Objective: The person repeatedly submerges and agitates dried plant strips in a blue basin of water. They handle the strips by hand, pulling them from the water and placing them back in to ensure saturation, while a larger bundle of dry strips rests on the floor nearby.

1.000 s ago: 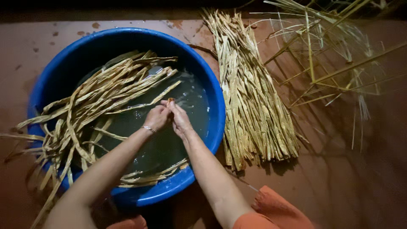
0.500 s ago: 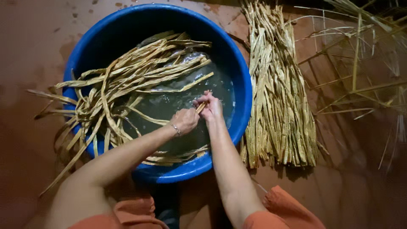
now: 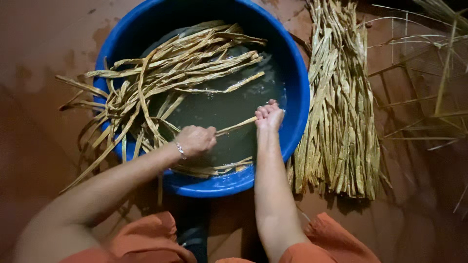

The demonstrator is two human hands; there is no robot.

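Observation:
A round blue basin (image 3: 297, 92) holds murky water and several long pale fibre strips (image 3: 185, 63) that hang over its left rim. My left hand (image 3: 196, 140), with a thin bracelet at the wrist, grips one wet strip (image 3: 236, 126) above the water. My right hand (image 3: 269, 116) is closed on the other end of that same strip, near the basin's right wall. The strip runs taut between the two fists.
A bundle of dry fibre strips (image 3: 339, 112) lies on the reddish-brown floor (image 3: 39, 73) just right of the basin. Thin green-yellow stalks (image 3: 429, 63) are scattered at the far right. My orange-clad knees (image 3: 146, 238) are at the bottom edge.
My hands were together at one spot over the water. They have drawn apart, the left hand moving left, with one strip stretched between them. The camera has come closer.

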